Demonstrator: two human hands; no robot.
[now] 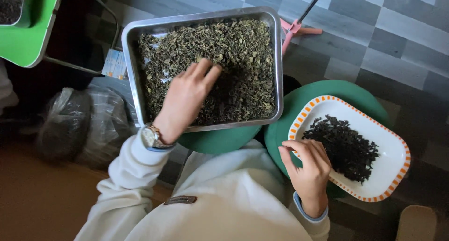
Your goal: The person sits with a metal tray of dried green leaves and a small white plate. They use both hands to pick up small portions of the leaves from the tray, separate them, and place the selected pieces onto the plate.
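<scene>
The dried leaves lie spread across a rectangular metal tray, a loose greenish-brown layer covering nearly its whole floor. They look light, brittle and crumbly, likely to crush under pressure and to slip from a loose hold, so a gentle pinch of a few pieces between fingertips seems the way to take them. The left hand rests on this layer near the tray's middle, its fingers extended and slightly spread, pressing into the leaves and closed around nothing. A wristwatch sits at its cuff. The tray rests on a green round stool. Beside it, on a second green stool, stands a white dish with an orange-dashed rim, holding a smaller heap of darker leaves. The right hand touches that dish's near edge, fingers curled together; whether they pinch a leaf I cannot tell. A plastic bag lies on the floor to the left.
</scene>
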